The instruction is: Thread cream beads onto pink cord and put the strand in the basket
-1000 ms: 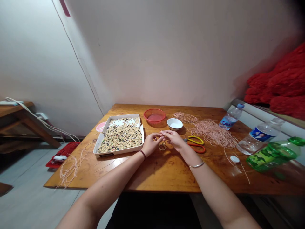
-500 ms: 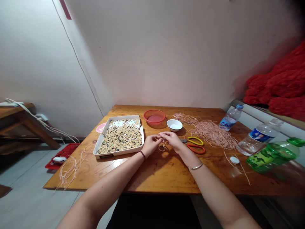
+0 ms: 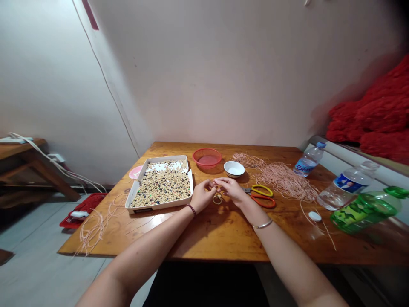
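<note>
My left hand (image 3: 204, 194) and my right hand (image 3: 231, 188) meet over the table with their fingertips pinched close together. From between them hangs a small beaded bracelet (image 3: 217, 199), a loop of pale golden beads. Its cord ends at the fingertips are too fine to make out clearly. Left of my left hand lies a shallow white tray (image 3: 159, 205) of mostly cream beads, mixed with dark and a few coloured ones. Close to my right hand rest scissors (image 3: 262, 196) with one yellow and one orange-red handle.
Behind my hands stand a red plastic basket (image 3: 207, 158) and a white bowl (image 3: 234, 169). Pink cord (image 3: 284, 179) lies heaped at the right, with more loose cord (image 3: 92, 228) at the left edge. Bottles (image 3: 347, 185) and a white cap (image 3: 315, 216) sit at the right.
The beaded bracelet under my fingers has turned slightly and hangs a little higher. Both hands stay pinched together in nearly the same place; the view has tilted slightly.
</note>
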A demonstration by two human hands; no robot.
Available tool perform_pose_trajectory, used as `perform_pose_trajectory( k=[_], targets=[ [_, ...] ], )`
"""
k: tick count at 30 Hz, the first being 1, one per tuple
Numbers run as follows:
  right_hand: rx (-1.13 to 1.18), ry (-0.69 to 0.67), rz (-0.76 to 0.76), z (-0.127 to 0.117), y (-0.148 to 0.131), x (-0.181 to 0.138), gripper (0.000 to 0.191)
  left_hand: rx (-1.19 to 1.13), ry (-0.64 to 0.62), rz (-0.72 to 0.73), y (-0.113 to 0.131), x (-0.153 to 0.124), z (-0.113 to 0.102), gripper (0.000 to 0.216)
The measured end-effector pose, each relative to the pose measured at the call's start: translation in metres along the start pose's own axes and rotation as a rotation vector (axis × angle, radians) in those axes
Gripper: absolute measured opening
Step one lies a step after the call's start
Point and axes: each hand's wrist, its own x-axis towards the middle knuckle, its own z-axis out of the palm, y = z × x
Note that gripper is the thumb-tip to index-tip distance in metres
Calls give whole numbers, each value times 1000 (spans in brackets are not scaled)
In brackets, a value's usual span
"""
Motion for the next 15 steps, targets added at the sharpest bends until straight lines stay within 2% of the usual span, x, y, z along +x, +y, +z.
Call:
perform_pose_trajectory(
  k=[6, 15],
  targets=[
    [-25, 5, -15, -1, 3, 2, 31, 12, 55, -11, -3, 0, 0, 20],
    [-15, 36, -3, -3, 1, 2, 31, 0, 68, -10, -3, 2, 1, 16]
  ],
)
